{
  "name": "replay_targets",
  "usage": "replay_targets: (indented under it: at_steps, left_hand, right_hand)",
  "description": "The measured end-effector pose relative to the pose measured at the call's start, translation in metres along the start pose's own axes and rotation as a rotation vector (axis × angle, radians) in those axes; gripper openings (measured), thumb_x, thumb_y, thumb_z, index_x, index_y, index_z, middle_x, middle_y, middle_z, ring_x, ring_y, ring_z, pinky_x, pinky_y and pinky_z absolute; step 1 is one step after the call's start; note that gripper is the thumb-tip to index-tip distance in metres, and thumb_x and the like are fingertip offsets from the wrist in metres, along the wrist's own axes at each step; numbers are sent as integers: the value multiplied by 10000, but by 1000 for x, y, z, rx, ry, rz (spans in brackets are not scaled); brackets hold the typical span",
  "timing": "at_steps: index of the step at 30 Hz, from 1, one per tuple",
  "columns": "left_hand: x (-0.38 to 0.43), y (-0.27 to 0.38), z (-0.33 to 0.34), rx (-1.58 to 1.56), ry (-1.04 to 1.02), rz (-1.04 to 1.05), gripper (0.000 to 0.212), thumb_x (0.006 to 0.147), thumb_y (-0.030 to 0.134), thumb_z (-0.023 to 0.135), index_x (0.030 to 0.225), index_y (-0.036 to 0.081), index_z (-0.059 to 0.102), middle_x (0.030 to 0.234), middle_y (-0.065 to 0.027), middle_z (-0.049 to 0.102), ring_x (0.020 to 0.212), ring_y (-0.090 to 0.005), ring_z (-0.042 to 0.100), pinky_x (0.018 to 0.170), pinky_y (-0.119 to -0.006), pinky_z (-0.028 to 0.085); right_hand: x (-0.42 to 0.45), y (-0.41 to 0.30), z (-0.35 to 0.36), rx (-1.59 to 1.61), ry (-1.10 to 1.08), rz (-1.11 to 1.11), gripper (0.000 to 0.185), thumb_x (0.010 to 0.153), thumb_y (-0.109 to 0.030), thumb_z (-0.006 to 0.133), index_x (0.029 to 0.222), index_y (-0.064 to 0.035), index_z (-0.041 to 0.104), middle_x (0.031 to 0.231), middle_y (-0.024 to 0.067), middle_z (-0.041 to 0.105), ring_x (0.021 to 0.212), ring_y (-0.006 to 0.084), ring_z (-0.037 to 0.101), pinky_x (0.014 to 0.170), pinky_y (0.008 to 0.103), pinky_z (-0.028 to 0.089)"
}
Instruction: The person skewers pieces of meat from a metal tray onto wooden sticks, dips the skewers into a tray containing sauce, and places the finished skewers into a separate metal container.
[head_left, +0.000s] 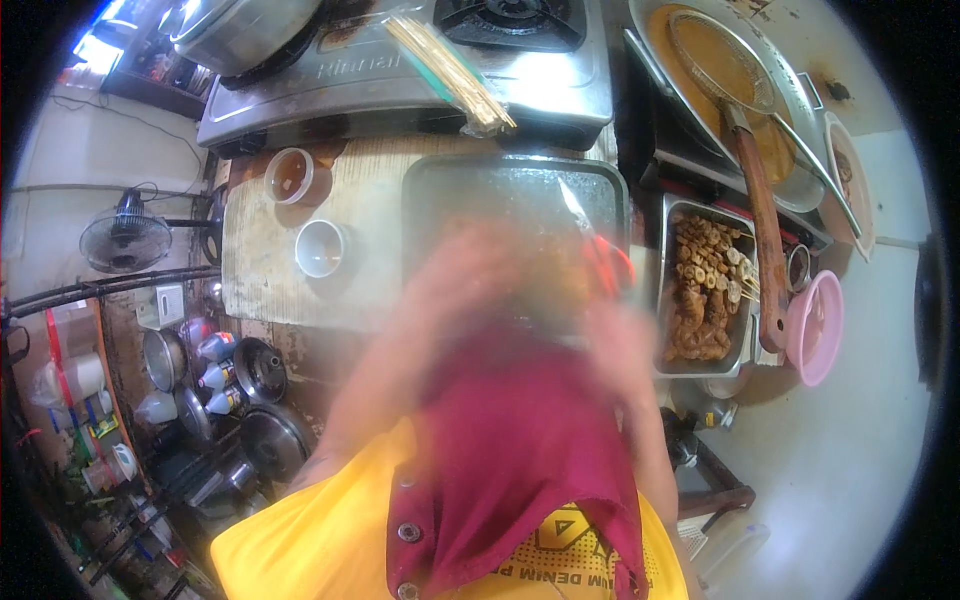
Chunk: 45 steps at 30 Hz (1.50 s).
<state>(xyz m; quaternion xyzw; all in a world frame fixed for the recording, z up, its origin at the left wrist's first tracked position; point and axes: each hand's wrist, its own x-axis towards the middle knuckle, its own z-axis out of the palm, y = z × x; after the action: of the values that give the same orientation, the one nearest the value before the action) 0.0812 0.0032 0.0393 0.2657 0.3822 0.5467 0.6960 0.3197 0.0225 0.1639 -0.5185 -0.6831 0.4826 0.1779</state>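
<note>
A dark metal tray (439, 187) lies before me, its middle hazy. Over its left half is my left hand (480, 259), too blurred to make out the fingers. My right hand (619, 337) is at the tray's near right corner, just below the orange handles of a pair of scissors (600, 251). The scissors lie on the tray with blades pointing away from me. Between my hands shows a blurred yellow-brown patch (559, 277) that I cannot identify. Whether either hand holds anything is not visible.
A steel pan (664, 300) of skewered food and browned meat stands right of the tray. Behind it, a strainer (720, 64) and wooden-handled tool (757, 225) rest across a wide pan of brown liquid. Bamboo skewers (450, 71) lie on the gas stove (300, 105). Two plastic cups (319, 247) stand left.
</note>
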Motion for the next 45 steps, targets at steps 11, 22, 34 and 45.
replay_targets:
  at_steps: [11,22,34,45]
  left_hand:
    - [10,47,12,911,173,443,288,875,97,583,1135,71,461,1061,-184,591,977,-278,621,775,-353,563]
    - [40,12,18,-90,530,358,170,903,104,544,1011,-11,482,1091,-185,584,1042,-271,586,876,-331,524]
    - [33,21,40,-302,528,280,62,905,54,521,940,25,478,1074,-185,589,1040,-277,589,885,-359,519]
    - [29,11,35,-158,392,256,147,926,125,501,1039,35,471,1087,-190,581,1054,-286,579,883,-385,509]
  right_hand:
    - [-9,2,0,69,-43,-20,215,908,-100,521,1010,67,609,819,39,629,753,67,521,694,227,435]
    - [-21,20,5,41,-132,-96,214,911,-106,511,985,67,612,805,61,628,746,94,544,695,242,443]
    - [-23,24,12,86,-19,-107,221,911,-121,523,993,65,611,783,45,632,727,82,534,671,240,442]
    - [-18,22,8,72,-64,-80,211,904,-112,530,987,61,617,813,56,648,742,88,549,688,240,448]
